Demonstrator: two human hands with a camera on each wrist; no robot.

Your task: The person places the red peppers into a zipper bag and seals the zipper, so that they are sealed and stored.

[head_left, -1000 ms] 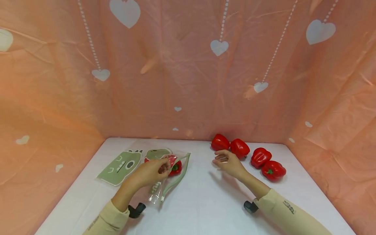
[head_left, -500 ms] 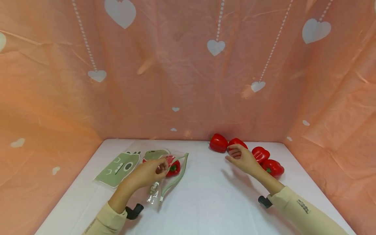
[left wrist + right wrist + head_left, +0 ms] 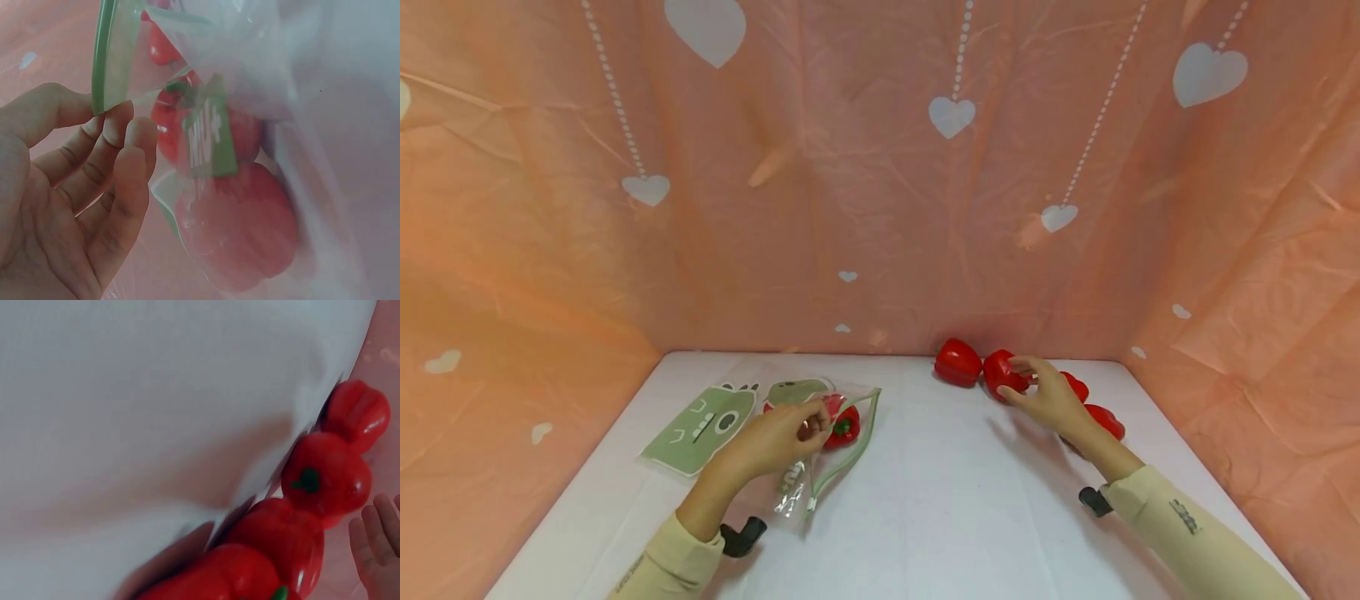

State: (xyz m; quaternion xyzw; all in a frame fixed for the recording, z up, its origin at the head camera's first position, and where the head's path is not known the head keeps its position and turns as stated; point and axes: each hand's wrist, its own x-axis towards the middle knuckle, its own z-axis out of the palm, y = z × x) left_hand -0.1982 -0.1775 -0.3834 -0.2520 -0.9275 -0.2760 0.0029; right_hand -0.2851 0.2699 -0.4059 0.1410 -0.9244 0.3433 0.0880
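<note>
The left hand (image 3: 786,435) pinched a zip bag (image 3: 214,140) of red bell peppers (image 3: 846,427); the right hand (image 3: 1047,397) spread wide beside another pepper (image 3: 1000,373).

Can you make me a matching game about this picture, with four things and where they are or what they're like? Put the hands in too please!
Things:
1. left hand
2. right hand
3. printed face
4. hanging cloth

Match with:
A. orange-pink, with pale hearts
B. right by the loose red peppers
C. green, with one round eye
D. pinching the edge of the open bag

Right pairs: 1-D, 2-B, 3-C, 4-A
</note>
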